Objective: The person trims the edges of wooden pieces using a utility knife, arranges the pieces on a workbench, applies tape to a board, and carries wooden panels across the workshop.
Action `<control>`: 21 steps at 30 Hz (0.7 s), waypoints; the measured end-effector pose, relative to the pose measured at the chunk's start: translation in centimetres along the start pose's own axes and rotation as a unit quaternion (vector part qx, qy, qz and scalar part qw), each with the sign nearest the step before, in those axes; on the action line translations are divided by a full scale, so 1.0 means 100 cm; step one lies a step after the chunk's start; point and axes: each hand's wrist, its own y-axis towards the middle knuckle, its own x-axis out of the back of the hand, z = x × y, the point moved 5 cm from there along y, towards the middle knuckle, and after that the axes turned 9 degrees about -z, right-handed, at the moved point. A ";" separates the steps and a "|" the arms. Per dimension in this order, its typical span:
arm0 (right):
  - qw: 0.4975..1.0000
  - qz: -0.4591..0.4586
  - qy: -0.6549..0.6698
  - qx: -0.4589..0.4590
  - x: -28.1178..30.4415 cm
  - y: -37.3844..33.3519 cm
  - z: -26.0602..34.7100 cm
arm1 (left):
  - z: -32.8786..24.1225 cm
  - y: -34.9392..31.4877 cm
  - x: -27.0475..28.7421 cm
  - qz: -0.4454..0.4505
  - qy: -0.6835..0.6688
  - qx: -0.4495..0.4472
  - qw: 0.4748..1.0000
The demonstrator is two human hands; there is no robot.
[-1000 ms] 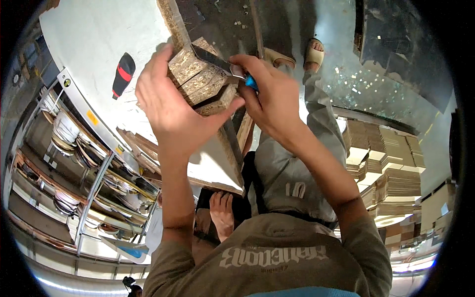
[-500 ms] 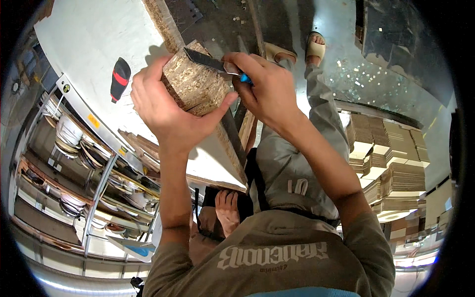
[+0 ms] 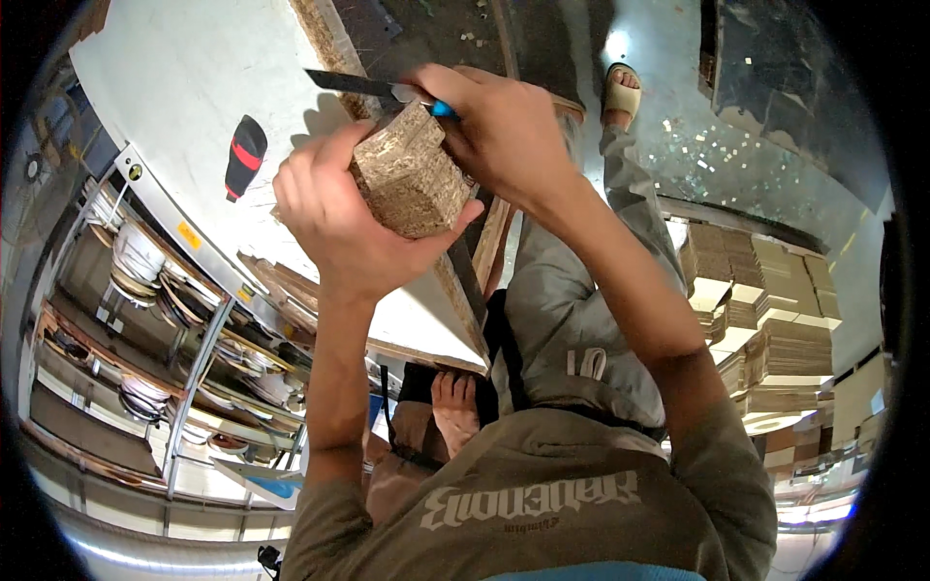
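My left hand [image 3: 341, 218] is wrapped round a block of particleboard pieces [image 3: 412, 179], thumb on the near side and fingers on the far left. The block has rough brown faces and seems made of pieces stacked together. My right hand [image 3: 509, 136] grips a utility knife [image 3: 351, 83] with a long dark blade and a blue part showing by the fingers. Its blade points left, just beyond the block's far edge. On the white board [image 3: 184, 87] to the left lies a black, rounded tool with a red band [image 3: 246, 157].
A silver level [image 3: 174, 223] lies along the board's left edge. Rolls of edging fill the shelves [image 3: 155, 378] at left. Stacked brown panels [image 3: 765, 290] stand at right, and small chips [image 3: 707, 160] litter the floor. Another person's hand [image 3: 455, 412] shows below the board.
My right hand has moved left and away from me; the knife blade has gone from across the block's top to beyond its far edge. The block and my left hand have shifted slightly right.
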 end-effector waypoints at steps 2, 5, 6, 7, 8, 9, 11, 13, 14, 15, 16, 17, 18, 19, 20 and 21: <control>0.991 -0.097 0.080 0.054 0.002 0.008 0.008 | -0.001 -0.001 -0.002 0.026 0.006 -0.001 1.000; 0.980 -0.099 0.137 -0.100 0.015 -0.002 -0.007 | 0.001 -0.004 -0.002 0.032 0.015 0.007 0.999; 0.981 -0.098 0.137 -0.100 0.018 -0.009 -0.008 | 0.001 -0.004 -0.002 0.032 0.012 0.004 0.999; 0.986 -0.083 0.114 -0.085 0.019 -0.022 -0.009 | 0.001 -0.003 -0.002 0.031 0.010 0.001 0.999; 0.991 -0.068 0.091 -0.071 0.021 -0.033 -0.007 | 0.003 -0.005 -0.005 0.031 0.008 0.003 0.999; 0.993 -0.030 0.085 -0.076 0.022 -0.042 -0.003 | 0.005 -0.006 -0.004 -0.005 -0.005 -0.005 1.000; 0.993 -0.010 0.084 -0.078 0.018 -0.054 0.000 | 0.005 -0.005 -0.003 -0.041 -0.020 -0.013 0.999; 0.993 0.002 0.082 -0.087 0.014 -0.061 -0.001 | 0.002 -0.003 -0.003 -0.039 -0.016 -0.026 0.999; 0.993 0.000 0.082 -0.088 0.012 -0.060 -0.001 | 0.002 -0.003 -0.004 -0.038 -0.017 -0.027 0.999; 0.994 -0.007 0.077 -0.082 0.012 -0.059 -0.001 | 0.002 -0.003 -0.004 -0.036 -0.021 -0.023 0.999; 0.994 -0.014 0.072 -0.076 0.012 -0.058 0.000 | 0.003 -0.003 -0.004 -0.034 -0.024 -0.019 0.999; 0.994 -0.014 0.072 -0.077 0.013 -0.057 0.001 | 0.003 -0.004 -0.004 -0.033 -0.025 -0.020 0.999; 0.993 -0.032 0.083 -0.080 0.016 -0.056 0.003 | 0.005 -0.006 -0.004 -0.034 -0.032 -0.015 0.999; 0.991 -0.049 0.094 -0.083 0.018 -0.055 0.004 | 0.006 -0.007 -0.004 -0.036 -0.039 -0.010 0.999; 0.991 -0.049 0.093 -0.084 0.018 -0.055 0.002 | 0.007 -0.007 -0.005 -0.036 -0.040 -0.009 0.999; 0.992 -0.033 0.086 -0.085 0.015 -0.054 0.000 | 0.008 -0.007 -0.005 -0.039 -0.041 -0.014 0.998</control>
